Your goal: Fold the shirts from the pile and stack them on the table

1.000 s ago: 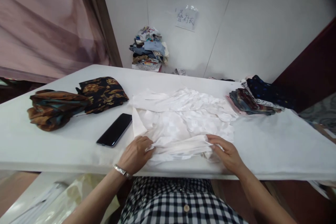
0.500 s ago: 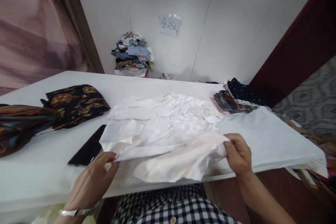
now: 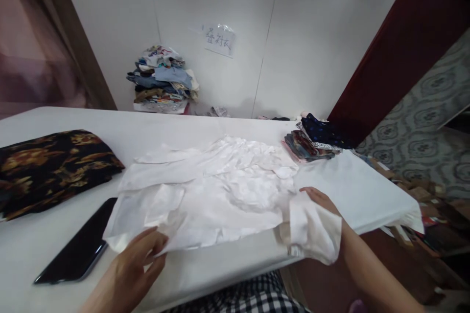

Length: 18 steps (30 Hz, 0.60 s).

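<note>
- Head view looks down at a white shirt (image 3: 205, 190) spread flat on the bench (image 3: 367, 190), right between the two hands.
- Left hand (image 3: 134, 264) sits at the shirt's near-left corner, fingers curled with the tips pinching the edge of the fabric, so it's got a light hold of the hem there.
- Right hand (image 3: 323, 205) is at the shirt's near-right corner, mostly buried under a flap of the white cloth that's draped over it and hangs off the bench edge. Can't really tell how closed the fingers are since the fabric covers them, but the hand is definitely in contact with the shirt.
- Black phone (image 3: 77, 249) lies face up just to the outside of the left hand, its far end touching or slightly tucked under the shirt's corner.
- Dark floral garment (image 3: 51, 166) is further out past the left hand, well apart from the shirt.
- Small stack of folded dark clothes (image 3: 312, 139) sits beyond the right hand, near the bench's far-right side.
- Pile of mixed clothes (image 3: 161, 80) rests against the wall, well beyond both hands, with a paper note (image 3: 219, 39) stuck on the wall near it.
</note>
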{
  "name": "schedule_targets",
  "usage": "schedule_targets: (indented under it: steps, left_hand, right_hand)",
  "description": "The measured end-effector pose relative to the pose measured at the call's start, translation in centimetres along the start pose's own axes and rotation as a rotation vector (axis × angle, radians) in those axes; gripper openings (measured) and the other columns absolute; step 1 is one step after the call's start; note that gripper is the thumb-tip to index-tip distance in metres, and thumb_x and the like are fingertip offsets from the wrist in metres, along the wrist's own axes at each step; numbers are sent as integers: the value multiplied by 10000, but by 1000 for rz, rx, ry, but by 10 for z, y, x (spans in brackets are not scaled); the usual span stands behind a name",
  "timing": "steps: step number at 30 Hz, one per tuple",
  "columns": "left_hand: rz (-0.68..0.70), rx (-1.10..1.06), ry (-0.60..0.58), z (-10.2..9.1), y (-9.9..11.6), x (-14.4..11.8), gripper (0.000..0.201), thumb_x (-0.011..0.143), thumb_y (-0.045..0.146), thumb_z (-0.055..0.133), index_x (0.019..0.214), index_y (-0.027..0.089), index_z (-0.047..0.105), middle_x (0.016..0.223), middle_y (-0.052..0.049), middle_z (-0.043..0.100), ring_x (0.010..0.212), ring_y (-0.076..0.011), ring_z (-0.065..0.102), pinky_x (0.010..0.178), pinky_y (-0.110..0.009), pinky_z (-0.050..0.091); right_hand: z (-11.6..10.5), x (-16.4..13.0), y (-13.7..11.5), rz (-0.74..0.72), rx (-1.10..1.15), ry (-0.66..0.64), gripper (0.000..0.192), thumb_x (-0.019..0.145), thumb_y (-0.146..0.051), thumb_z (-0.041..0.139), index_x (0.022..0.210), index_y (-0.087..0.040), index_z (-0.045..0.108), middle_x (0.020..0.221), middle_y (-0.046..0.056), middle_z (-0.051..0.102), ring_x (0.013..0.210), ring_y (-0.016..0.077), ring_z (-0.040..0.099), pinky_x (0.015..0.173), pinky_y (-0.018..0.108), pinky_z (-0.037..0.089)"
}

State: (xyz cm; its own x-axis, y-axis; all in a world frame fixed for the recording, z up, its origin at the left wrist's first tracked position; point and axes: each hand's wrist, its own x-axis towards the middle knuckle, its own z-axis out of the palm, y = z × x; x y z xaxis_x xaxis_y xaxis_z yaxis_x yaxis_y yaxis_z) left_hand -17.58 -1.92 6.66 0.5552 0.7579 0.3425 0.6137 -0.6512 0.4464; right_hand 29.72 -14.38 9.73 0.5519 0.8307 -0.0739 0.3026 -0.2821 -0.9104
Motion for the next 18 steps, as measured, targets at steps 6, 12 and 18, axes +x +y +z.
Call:
schedule_targets:
  steps: [6, 12, 18]
  left_hand:
    - [-131, 30, -318, 2, 9, 8, 450, 804, 469, 539, 1196, 253, 584, 728, -6, 691, 670, -197, 664, 624, -283, 507]
    - [-112, 195, -493, -12, 24, 15, 230, 762, 346, 577, 943, 288, 707, 838, -19, 729, 786, -247, 683, 737, -340, 510]
    - [-65, 317, -259, -38, -4, 71, 118, 729, 211, 535, 713, 235, 650, 888, -58, 712, 784, -254, 679, 709, -361, 530]
  right_hand:
    - [9, 22, -3, 0, -713, -134, 718, 781, -591, 521, 1356, -163, 486, 856, 80, 684, 815, 261, 634, 753, 358, 459]
    - [14, 36, 10, 2, -788, -201, 567, 737, -452, 611, 1215, -146, 605, 1036, 141, 696, 982, 309, 637, 837, 381, 467]
    - [14, 62, -13, 5, -129, -392, 224, 691, -407, 688, 606, -203, 654, 595, 16, 645, 547, 189, 591, 548, 321, 475]
